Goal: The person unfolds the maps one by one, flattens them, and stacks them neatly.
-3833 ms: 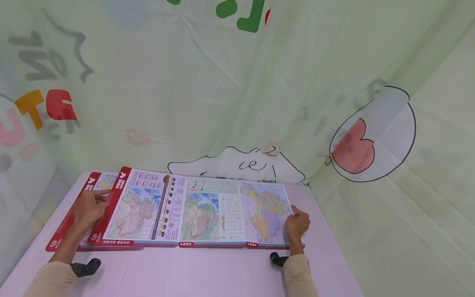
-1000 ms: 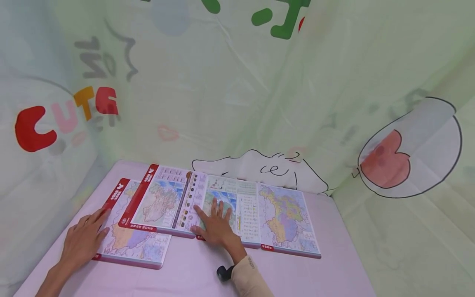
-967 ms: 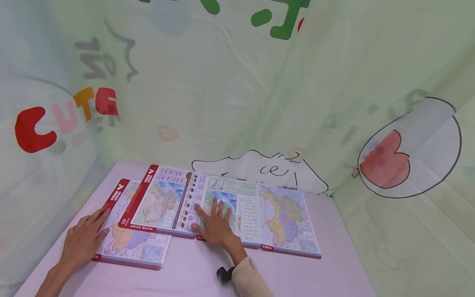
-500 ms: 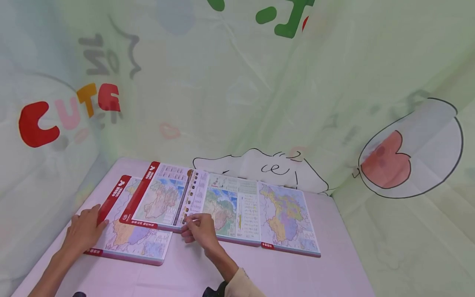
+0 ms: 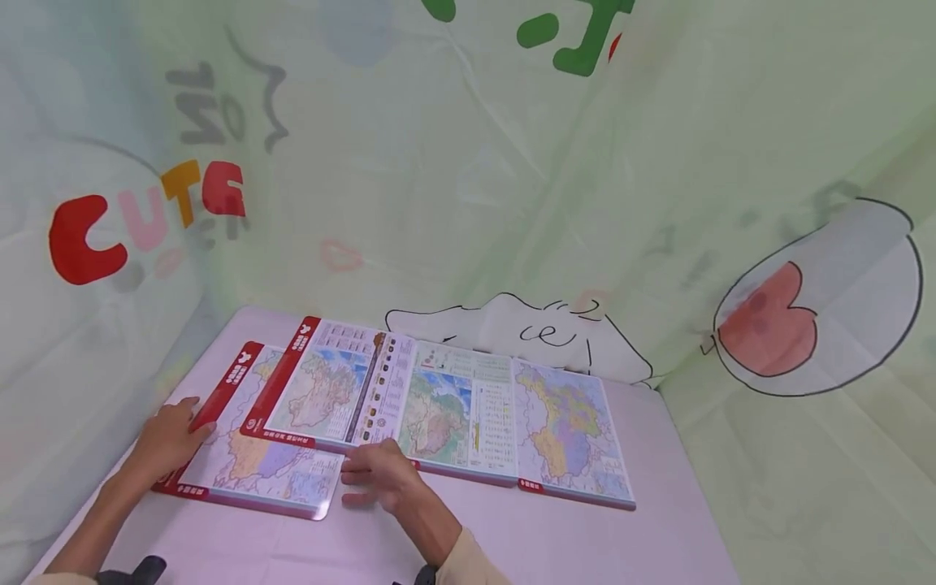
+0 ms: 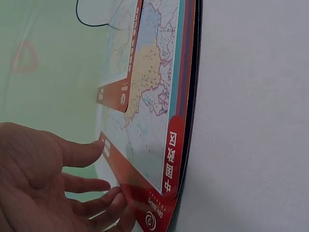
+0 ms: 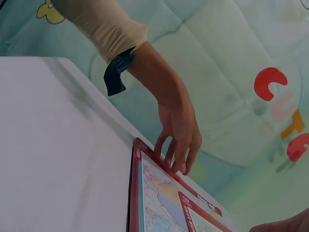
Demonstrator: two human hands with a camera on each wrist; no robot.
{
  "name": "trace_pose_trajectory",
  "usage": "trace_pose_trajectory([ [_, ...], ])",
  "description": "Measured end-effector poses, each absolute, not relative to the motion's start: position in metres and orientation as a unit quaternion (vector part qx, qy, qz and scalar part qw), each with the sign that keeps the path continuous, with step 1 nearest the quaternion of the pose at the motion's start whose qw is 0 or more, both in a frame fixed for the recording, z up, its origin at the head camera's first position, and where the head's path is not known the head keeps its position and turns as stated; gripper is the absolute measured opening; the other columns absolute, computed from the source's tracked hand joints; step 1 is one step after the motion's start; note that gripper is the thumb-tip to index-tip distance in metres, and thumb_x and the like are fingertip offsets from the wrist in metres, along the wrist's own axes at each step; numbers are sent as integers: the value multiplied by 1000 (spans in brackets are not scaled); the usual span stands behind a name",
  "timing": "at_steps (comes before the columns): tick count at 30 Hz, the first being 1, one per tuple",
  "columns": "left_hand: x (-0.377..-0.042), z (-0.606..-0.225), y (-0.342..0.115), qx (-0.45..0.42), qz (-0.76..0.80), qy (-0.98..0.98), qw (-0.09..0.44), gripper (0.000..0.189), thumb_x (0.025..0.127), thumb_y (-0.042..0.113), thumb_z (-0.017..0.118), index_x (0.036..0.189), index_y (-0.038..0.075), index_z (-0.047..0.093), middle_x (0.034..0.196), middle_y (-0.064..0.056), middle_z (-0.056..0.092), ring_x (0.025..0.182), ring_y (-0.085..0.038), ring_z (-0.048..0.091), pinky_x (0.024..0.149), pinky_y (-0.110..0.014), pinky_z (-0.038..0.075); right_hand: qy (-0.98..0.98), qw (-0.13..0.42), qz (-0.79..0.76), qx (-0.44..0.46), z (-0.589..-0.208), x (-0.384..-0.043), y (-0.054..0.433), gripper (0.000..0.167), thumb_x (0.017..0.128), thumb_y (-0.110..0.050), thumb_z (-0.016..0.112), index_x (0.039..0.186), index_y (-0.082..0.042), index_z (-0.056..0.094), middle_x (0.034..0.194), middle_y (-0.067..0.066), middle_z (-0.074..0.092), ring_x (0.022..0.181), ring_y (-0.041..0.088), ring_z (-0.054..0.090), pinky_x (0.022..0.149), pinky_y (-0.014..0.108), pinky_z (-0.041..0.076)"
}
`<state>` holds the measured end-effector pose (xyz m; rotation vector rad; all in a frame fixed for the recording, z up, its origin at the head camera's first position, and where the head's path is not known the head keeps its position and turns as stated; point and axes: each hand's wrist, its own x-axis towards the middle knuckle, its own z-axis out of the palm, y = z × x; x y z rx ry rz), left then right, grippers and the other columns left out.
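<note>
Several map sheets with thick, layered edges lie overlapping on the table. The leftmost map (image 5: 270,455), with a red side strip (image 6: 137,193), lies partly under a second red-striped map (image 5: 329,398). My left hand (image 5: 164,439) is at its left edge, thumb over the red strip and fingertips at the border. In the left wrist view these fingers (image 6: 82,184) are loosely bent. Near the front edge of the second map is my right hand (image 5: 387,471), fingers extended leftward beside the leftmost map's right side. Only a bit of the right hand (image 7: 287,224) shows in the right wrist view.
A middle map (image 5: 435,414) and a right-hand map (image 5: 563,431) continue the row to the right. The table (image 5: 556,536) has a pale cloth. A printed curtain (image 5: 439,203) hangs behind and at both sides. Dark wrist straps (image 7: 118,72) sit on the forearms.
The leftmost map, mostly covered at first, has come out from under the stack toward the front. My right hand has moved from the right end to the middle map, then further left.
</note>
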<state>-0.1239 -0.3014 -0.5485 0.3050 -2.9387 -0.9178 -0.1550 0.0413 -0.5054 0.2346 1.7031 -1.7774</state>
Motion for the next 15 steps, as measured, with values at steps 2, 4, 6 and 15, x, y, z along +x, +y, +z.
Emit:
trace_pose_trajectory([
  [2,-125,-550,-306,99,-305,-947,11,79,96,20,78,145,-28,40,131,-52,56,104,-59,67,78,-65,66,628,343,-691,105,-507,-154,39,30,103,-11,68,126,5,57,127,30,66,119,45,70,110,71,54],
  [4,-128,-552,-312,105,-319,-942,-11,79,96,22,79,144,-27,42,131,-51,57,102,-56,70,78,-61,67,612,354,-697,117,-510,-154,36,28,102,-10,69,124,3,57,126,28,63,123,47,66,112,72,50],
  [6,-130,-553,-317,110,-331,-937,-24,77,96,24,80,143,-26,44,132,-50,58,104,-56,70,79,-60,67,608,356,-698,125,-512,-153,34,27,101,-10,69,122,2,56,123,23,63,122,44,65,113,71,50],
  [15,-126,-538,-331,112,-402,-906,-68,70,100,23,76,142,-24,46,127,-47,62,100,-46,75,80,-48,69,614,364,-688,132,-509,-152,30,14,102,-7,68,113,1,65,109,14,72,107,30,72,108,57,55],
])
